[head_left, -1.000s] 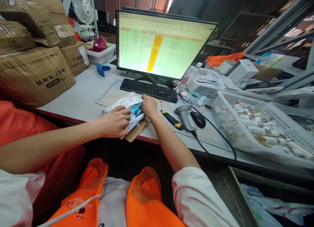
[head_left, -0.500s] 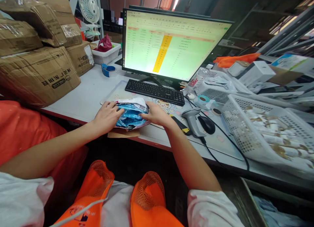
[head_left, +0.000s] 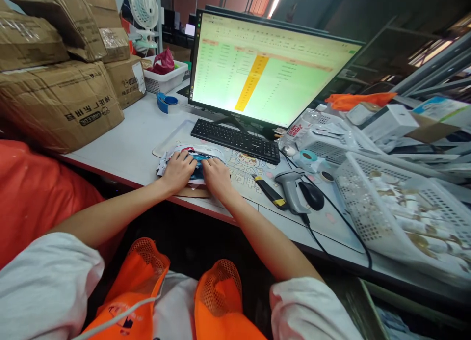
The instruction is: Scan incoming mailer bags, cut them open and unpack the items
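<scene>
A crumpled plastic bag (head_left: 191,150), white with printed edges and shiny blue in its middle, lies on the desk mat near the front edge. My left hand (head_left: 179,171) is closed on the bag's left part, its fingers bent over the blue plastic. From the right, my right hand (head_left: 217,177) grips the bag too, fingertips on the blue, close to the left hand's. My thumbs are mostly hidden. A piece of brown cardboard (head_left: 193,192) shows under the bag at the desk edge.
A black keyboard (head_left: 235,140) and a monitor (head_left: 272,70) stand behind the bag. To the right lie a yellow-black cutter knife (head_left: 270,192), a barcode scanner (head_left: 292,188), a mouse (head_left: 312,195) and a white basket (head_left: 362,217) of small rolls. Cardboard boxes (head_left: 55,104) are stacked at left.
Both hands have moved inward over the bag, so they are nearly side by side. The bag looks flatter and its blue part is more covered. The view has shifted slightly.
</scene>
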Action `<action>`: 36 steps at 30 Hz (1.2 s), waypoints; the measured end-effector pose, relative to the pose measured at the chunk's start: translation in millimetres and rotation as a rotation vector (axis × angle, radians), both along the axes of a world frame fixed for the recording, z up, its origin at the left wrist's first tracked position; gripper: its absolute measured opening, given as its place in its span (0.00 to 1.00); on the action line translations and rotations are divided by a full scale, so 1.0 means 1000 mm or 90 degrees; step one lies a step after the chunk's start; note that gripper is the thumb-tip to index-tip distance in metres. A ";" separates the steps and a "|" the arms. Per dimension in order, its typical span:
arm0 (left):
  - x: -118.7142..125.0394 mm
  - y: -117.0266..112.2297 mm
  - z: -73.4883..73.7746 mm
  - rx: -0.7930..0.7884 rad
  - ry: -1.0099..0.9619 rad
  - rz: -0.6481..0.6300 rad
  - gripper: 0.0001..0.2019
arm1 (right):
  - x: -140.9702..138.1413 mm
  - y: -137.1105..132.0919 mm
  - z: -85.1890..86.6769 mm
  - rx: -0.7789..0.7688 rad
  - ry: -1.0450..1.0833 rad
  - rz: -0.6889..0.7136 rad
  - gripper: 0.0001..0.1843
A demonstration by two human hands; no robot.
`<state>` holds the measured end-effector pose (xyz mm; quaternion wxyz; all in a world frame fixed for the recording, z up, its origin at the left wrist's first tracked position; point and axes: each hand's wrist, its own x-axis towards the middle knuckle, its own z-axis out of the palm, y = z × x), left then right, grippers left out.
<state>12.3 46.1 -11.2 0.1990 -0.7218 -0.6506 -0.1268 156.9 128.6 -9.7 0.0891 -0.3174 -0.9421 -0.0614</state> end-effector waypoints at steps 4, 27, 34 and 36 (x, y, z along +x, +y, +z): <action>-0.023 -0.003 0.008 0.036 -0.085 -0.022 0.10 | 0.006 0.032 0.013 0.011 0.070 -0.151 0.20; -0.012 -0.069 0.050 -0.053 -0.064 -0.169 0.14 | 0.062 -0.048 0.073 -0.104 0.215 0.076 0.22; 0.011 -0.050 0.042 -0.188 -0.052 -0.068 0.11 | 0.047 -0.067 0.020 -0.118 -0.070 0.081 0.20; 0.010 -0.045 0.038 -0.190 -0.036 -0.036 0.13 | 0.046 -0.067 0.018 -0.137 -0.092 0.062 0.21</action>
